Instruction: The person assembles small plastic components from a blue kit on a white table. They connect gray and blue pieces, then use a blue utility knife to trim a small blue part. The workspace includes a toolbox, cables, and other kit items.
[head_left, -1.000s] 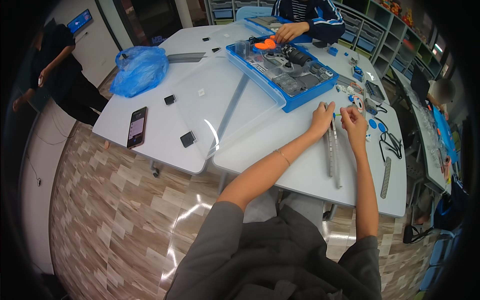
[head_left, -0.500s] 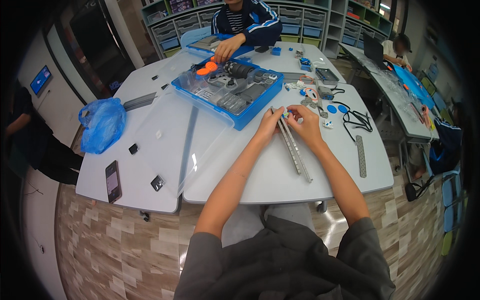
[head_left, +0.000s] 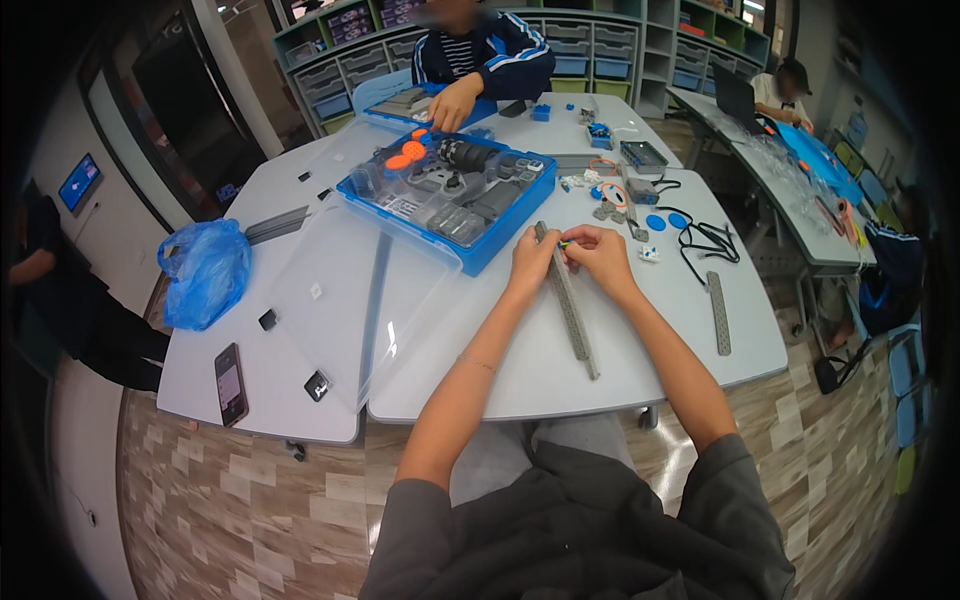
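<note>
Head cam: both hands have stayed on the long grey beam (head_left: 567,300) over the last second while the view swung round to look at it straight on, so the fiddly bit at its far end is still in hand. Left hand (head_left: 530,262) has its fingers curled against the beam's top end, and the right hand (head_left: 598,250) pinches a tiny yellow-green pin (head_left: 566,243) right at it. The beam lies flat on the white table (head_left: 500,370), just beside the blue tray (head_left: 450,195), with a shorter beam (head_left: 718,312) well off to the right.
</note>
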